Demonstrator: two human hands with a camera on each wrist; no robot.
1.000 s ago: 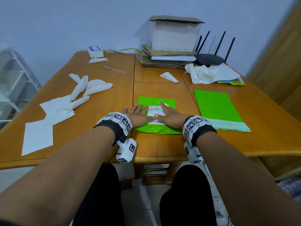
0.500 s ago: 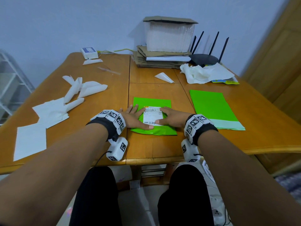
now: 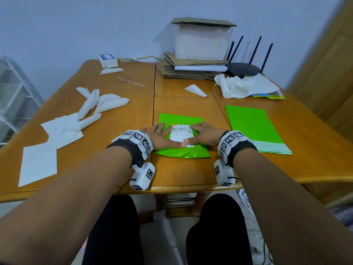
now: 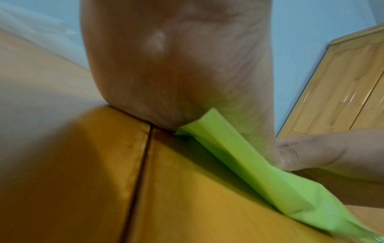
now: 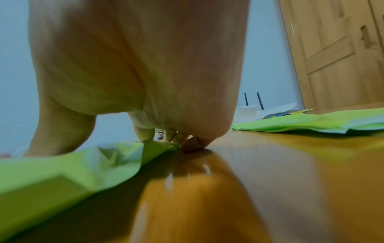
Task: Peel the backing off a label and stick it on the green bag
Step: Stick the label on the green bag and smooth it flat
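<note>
A small green bag [image 3: 181, 119] lies flat near the table's front edge, with a white printed label [image 3: 181, 133] on its top face. My left hand [image 3: 162, 135] lies flat on the bag's left half, fingers straight, thumb stretched across the label's lower edge. My right hand [image 3: 203, 133] presses flat on the right half, its thumb tip meeting the left thumb. The left wrist view shows the left palm [image 4: 176, 65] on the bag's near fold [image 4: 239, 157]. In the right wrist view the right palm [image 5: 135, 65] bears down on the bag's edge [image 5: 83, 164].
A second, larger green bag [image 3: 252, 127] lies flat to the right. Peeled white backing sheets [image 3: 63, 129] are scattered on the left of the wooden table [image 3: 114, 150]. Cardboard, a wrapped white stack [image 3: 202, 43], a router [image 3: 244, 67] and crumpled paper [image 3: 238, 87] stand at the back.
Both hands have slid apart over the label, the fingers spreading outward while the thumbs stay together at its lower edge. More of the label shows now.
</note>
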